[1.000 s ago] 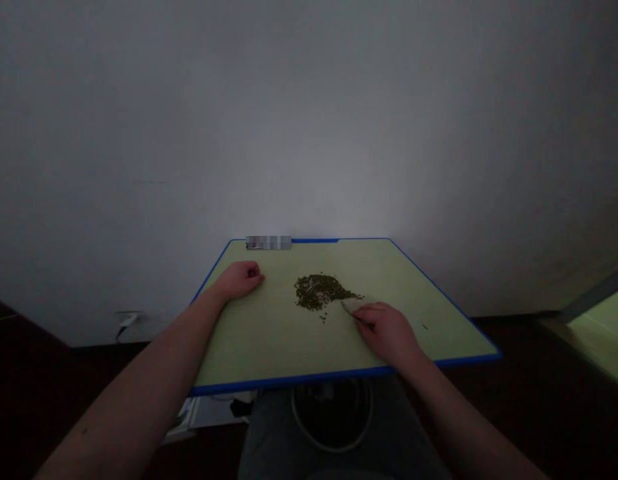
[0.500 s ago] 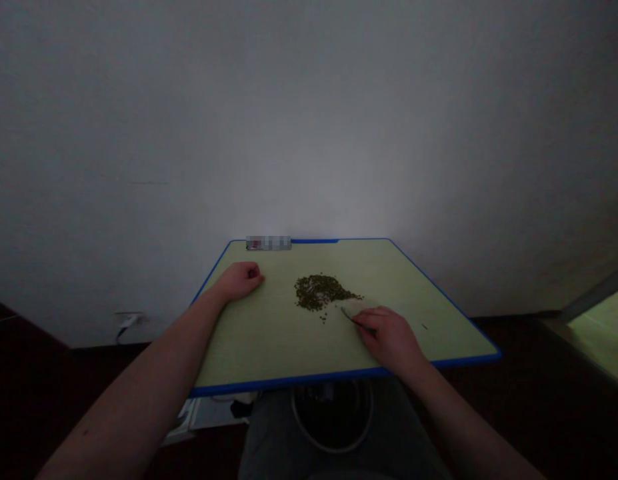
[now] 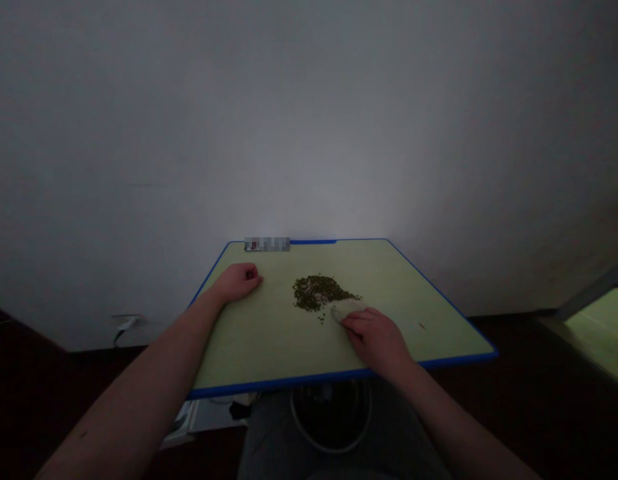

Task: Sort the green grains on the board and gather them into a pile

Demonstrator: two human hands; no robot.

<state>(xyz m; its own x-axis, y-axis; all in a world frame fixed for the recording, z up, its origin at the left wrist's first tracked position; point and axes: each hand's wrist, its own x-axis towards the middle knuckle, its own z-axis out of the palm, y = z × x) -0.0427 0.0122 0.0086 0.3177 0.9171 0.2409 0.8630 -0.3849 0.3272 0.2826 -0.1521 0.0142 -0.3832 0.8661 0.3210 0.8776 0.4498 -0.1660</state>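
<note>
A pile of small dark green beans (image 3: 319, 292) lies in the middle of a pale green table with a blue rim (image 3: 339, 377). My right hand (image 3: 376, 339) is closed on a small pale flat piece (image 3: 345, 309), perhaps a card or scraper, whose edge touches the near right side of the pile. My left hand (image 3: 239, 279) rests as a loose fist on the table's left side, a hand's width from the beans. A few stray beans (image 3: 321, 318) lie just in front of the pile.
A small blurred object (image 3: 267, 244) lies at the table's far edge against the white wall. A tiny reddish speck (image 3: 421, 325) sits on the right of the tabletop. Under the table is a round white-rimmed container (image 3: 331, 413). Another green surface (image 3: 596, 327) shows at far right.
My right hand has slid left along the table, bringing the pale piece up against the near right edge of the bean pile. My left hand has stayed put.
</note>
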